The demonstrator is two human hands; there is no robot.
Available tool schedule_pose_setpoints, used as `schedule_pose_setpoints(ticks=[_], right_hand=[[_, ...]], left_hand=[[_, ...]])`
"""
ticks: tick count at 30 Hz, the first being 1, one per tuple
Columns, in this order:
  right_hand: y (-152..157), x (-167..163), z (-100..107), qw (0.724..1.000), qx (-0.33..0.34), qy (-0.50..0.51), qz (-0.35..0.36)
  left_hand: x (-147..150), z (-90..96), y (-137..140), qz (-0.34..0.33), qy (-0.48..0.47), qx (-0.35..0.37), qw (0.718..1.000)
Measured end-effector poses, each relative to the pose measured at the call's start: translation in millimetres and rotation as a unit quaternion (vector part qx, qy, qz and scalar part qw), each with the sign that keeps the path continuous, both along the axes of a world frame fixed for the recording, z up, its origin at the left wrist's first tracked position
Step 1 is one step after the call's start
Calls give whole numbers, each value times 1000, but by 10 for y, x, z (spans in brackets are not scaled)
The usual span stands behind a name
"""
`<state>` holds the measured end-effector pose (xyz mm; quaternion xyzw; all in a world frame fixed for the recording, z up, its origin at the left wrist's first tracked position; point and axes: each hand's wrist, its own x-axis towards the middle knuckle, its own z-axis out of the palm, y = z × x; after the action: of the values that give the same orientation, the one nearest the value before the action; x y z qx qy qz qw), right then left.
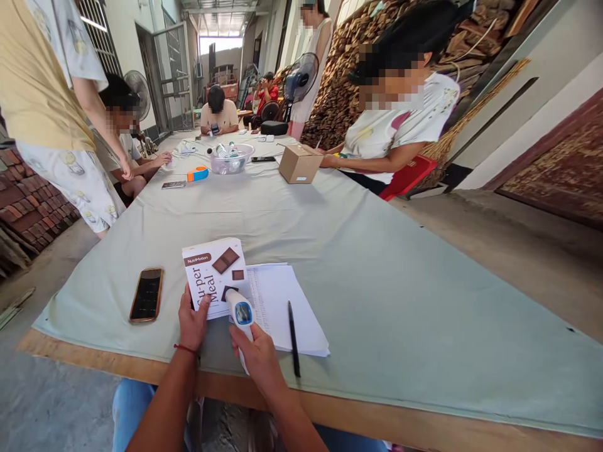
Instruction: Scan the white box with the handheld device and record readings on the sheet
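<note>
My left hand (193,320) grips the lower left edge of a white box (200,263) printed "NutriMotion" and "Su-per Meal" with brown chocolate pieces. The thumb lies on its front face. In my right hand (259,353) is a white infrared thermometer (241,314) with a blue-rimmed display, its head pointed at the box front and close to or touching it. Part of its handle is hidden by my fingers. Printed paper sheets (301,314) lie partly behind the box, with a black pen (293,339) resting across their right side. Left of the box lies a smartphone (146,295).
Farther up the cloth-covered table (400,301) are a brown cardboard box (298,164), a clear plastic basin (230,161) with bottles, an orange-and-blue object (197,174) and more phones. People sit or stand around the far part. The table's wooden edge (377,413) runs nearest me.
</note>
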<state>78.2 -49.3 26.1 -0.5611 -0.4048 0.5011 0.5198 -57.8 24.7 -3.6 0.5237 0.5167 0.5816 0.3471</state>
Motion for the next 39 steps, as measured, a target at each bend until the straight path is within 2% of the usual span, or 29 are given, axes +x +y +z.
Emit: schedule_pose_setpoints(ticks=[11,19,35,39], right_hand=[[10,18,-86,1000,2,-27,7],[2,21,1,1000,-6,-24,7],[-3,17,23,999,-1,-50,-12],[-9,13,28,999,-6,-48,-14]], left_hand=[[-22,-12,3,-1,11,1,1000],[-10,-23,3,-1,6,-7,1000],[-13,-23,1,10,3,-8,1000],[4,23,-12,13,11,-5,1000]])
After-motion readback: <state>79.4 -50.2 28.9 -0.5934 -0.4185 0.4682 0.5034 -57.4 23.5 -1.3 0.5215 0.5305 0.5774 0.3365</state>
